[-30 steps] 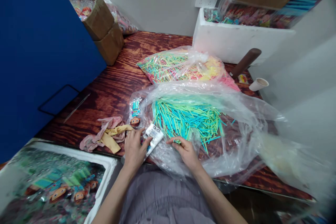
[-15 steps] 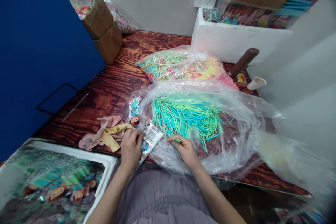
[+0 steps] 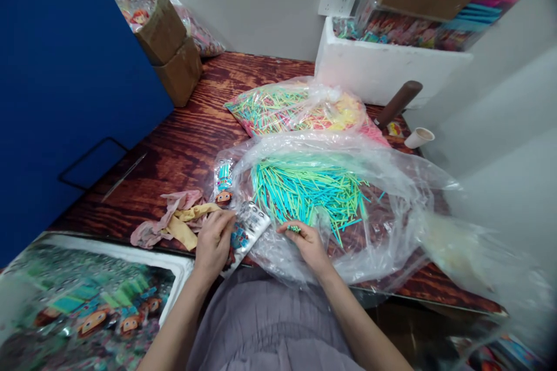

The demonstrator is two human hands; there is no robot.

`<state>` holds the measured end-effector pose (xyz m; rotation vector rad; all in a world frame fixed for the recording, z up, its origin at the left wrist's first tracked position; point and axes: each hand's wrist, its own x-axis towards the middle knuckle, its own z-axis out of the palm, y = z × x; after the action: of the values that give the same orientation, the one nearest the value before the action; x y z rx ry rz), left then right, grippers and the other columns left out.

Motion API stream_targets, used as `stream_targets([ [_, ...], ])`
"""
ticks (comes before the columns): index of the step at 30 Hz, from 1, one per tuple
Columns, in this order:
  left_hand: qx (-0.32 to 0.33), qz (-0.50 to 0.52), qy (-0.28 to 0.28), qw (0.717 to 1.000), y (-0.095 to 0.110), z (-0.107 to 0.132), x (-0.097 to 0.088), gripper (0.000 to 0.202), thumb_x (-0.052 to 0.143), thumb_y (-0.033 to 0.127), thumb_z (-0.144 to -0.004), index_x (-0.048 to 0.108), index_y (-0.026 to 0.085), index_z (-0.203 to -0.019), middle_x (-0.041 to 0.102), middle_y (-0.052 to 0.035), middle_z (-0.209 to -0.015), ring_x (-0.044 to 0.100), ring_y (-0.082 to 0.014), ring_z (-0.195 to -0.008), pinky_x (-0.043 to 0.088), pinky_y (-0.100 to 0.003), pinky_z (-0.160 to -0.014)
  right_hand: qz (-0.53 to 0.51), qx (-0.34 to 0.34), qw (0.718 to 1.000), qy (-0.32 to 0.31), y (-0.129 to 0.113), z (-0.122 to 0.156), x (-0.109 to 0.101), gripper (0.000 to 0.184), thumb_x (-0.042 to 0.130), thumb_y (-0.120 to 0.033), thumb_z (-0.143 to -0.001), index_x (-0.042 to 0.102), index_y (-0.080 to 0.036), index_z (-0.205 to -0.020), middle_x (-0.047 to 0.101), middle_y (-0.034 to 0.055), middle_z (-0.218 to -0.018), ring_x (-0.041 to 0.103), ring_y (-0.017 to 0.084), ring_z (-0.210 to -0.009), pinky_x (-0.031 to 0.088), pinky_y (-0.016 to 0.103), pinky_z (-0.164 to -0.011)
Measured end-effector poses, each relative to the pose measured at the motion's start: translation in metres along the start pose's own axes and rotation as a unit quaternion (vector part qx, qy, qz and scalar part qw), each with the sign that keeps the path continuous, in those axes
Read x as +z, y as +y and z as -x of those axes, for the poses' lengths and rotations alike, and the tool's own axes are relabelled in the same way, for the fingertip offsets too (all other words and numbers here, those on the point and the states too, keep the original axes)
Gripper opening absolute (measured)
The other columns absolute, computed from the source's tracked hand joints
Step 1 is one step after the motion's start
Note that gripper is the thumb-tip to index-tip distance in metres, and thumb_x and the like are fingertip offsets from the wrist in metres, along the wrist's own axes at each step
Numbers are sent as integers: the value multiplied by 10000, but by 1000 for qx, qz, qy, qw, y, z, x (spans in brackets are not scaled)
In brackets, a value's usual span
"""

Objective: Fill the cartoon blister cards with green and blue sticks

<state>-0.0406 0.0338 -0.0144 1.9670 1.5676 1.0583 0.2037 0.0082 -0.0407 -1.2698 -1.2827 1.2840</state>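
My left hand [image 3: 213,244] is closed on the left edge of a small printed plastic packet [image 3: 251,228], which lies slanted at the table's front edge. In my closed right hand [image 3: 310,248] is a small bundle of thin green and blue sticks [image 3: 294,229], its cut ends showing above the fingers. Just beyond that hand, a loose pile of green and blue sticks [image 3: 308,191] lies in an open clear plastic bag [image 3: 391,243]. A filled packet with a cartoon head [image 3: 224,182] rests left of the pile. Crumpled pink and yellow cloths [image 3: 185,232] lie beside my left hand.
A clear bag of multicoloured sticks [image 3: 278,107] lies behind the pile. White foam boxes stand at the back right [image 3: 391,69] and front left [image 3: 176,266], the latter holding filled packets. A paper cup [image 3: 419,138], brown cylinder [image 3: 398,105] and cardboard box [image 3: 178,69] stand around the table.
My left hand has shifted slightly left and tilted the packet, so more of its blue print shows. The right hand with the sticks has barely moved.
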Motion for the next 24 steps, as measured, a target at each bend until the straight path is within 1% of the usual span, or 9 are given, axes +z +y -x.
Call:
stream_targets([
  [2,-3,14,-6,1000,3,1,-3,209,477,300,-956,665,208,-973,660,-56,-946,620,-198,-926,472,-323,-836,-7,0,1000,-1,0,0,0,129,619,-251,-864,740,-230,-904,761,34,-926,686,214,-932,471,321,-866],
  [4,-13,22,4,1000,4,3,-2,191,512,312,-941,662,202,-983,671,-50,-929,632,-193,-900,481,-318,-829,-12,1,1000,-2,-1,-1,0,128,620,-242,-858,740,-229,-902,760,32,-924,685,209,-929,469,315,-863],
  [8,-55,20,35,998,-4,5,6,185,568,348,-907,656,190,-951,702,-35,-870,659,-187,-805,510,-304,-756,-17,7,1000,4,-1,-1,1,122,630,-253,-846,740,-225,-891,760,32,-916,682,206,-916,467,308,-854],
  [9,-45,8,36,998,-7,5,9,182,562,342,-911,657,188,-928,709,-37,-866,664,-190,-805,511,-306,-755,-18,9,1000,6,0,-1,1,121,634,-258,-843,740,-224,-890,761,33,-916,682,207,-915,467,308,-854],
  [11,1,-31,25,999,-11,6,14,188,531,313,-932,664,183,-912,722,-51,-879,671,-202,-834,507,-318,-777,-21,14,1000,9,1,-1,1,120,640,-266,-838,740,-224,-888,762,33,-912,684,210,-911,467,308,-851],
  [14,71,-96,19,993,-13,5,18,207,497,275,-956,675,170,-962,736,-74,-897,678,-217,-848,504,-332,-792,-27,15,1000,6,1,-1,1,118,643,-271,-837,741,-226,-883,762,33,-908,686,212,-914,470,304,-845],
  [16,94,-125,23,987,-13,4,18,212,491,258,-962,676,161,-994,740,-81,-899,683,-217,-837,506,-330,-786,-34,14,999,3,1,-1,1,119,640,-276,-842,741,-228,-884,763,32,-909,686,213,-918,472,302,-843],
  [19,106,-144,29,983,-12,3,17,216,479,247,-969,668,152,-1010,739,-88,-909,689,-217,-843,511,-326,-783,-39,15,999,5,-1,-1,2,121,643,-284,-843,742,-229,-886,763,31,-908,687,214,-915,474,304,-843],
  [24,96,-146,24,984,-11,3,16,213,460,251,-979,650,160,-944,726,-75,-866,688,-205,-815,511,-310,-758,-36,19,999,3,-2,-1,2,125,639,-280,-849,745,-227,-889,763,29,-908,683,211,-914,470,300,-847],
])
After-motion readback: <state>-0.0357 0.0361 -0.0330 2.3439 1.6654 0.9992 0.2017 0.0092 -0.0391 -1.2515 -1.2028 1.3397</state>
